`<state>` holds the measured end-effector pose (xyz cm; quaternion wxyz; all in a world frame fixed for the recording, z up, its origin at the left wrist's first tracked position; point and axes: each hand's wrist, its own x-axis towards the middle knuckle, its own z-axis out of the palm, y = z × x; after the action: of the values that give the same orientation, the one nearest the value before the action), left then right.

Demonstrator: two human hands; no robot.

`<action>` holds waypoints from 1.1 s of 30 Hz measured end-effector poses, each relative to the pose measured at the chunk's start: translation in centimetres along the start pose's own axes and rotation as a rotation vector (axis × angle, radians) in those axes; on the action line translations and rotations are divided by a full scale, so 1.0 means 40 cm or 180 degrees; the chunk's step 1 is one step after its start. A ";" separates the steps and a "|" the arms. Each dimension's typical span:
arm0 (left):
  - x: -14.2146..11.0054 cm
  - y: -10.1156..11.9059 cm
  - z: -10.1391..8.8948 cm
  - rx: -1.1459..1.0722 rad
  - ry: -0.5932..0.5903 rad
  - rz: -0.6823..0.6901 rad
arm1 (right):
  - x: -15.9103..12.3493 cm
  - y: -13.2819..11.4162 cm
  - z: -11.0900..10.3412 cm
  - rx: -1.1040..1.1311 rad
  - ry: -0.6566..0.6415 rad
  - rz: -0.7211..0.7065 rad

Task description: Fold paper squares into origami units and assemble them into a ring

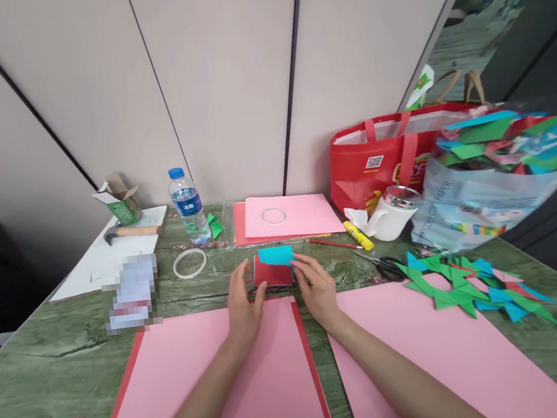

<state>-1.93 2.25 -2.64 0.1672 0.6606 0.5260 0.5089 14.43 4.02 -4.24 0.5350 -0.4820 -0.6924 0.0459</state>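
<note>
A small blue paper piece (pixel 274 256) stands out above a small red paper stack (pixel 272 275) at the middle of the table. My right hand (pixel 316 290) pinches the blue piece at its right edge between thumb and fingers. On the other side, my left hand (pixel 243 300) is open, fingers and thumb apart, the thumb by the lower left corner of the red stack. Whether that thumb presses on the stack I cannot tell. Two large pink sheets (pixel 223 390) with red edges lie under my forearms.
Rolls of tape (pixel 190 273), a water bottle (pixel 189 209), a hammer (pixel 133 231) and a small box (pixel 124 203) are at left. Rightward lie scissors (pixel 390 267), a glue stick (pixel 358 235), a white mug (pixel 394 216), folded paper rings (pixel 448 287), a red bag (pixel 353 160) and a plastic bag (pixel 459 202).
</note>
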 end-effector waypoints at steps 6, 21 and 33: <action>0.001 0.014 0.013 -0.1566 -0.0640 -0.0640 | 0.008 -0.032 -0.019 0.0205 0.0099 -0.0381; 0.018 0.024 -0.008 -0.2120 -0.0468 -0.1397 | -0.007 -0.041 -0.005 0.0549 -0.0834 -0.0118; 0.021 0.009 -0.005 -0.1854 -0.0411 -0.1558 | -0.015 -0.026 0.009 0.0900 -0.0796 0.0303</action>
<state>-1.98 2.77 -1.89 0.4972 0.4710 0.4899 0.5394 13.46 3.21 -4.19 0.5044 -0.4248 -0.7165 0.2274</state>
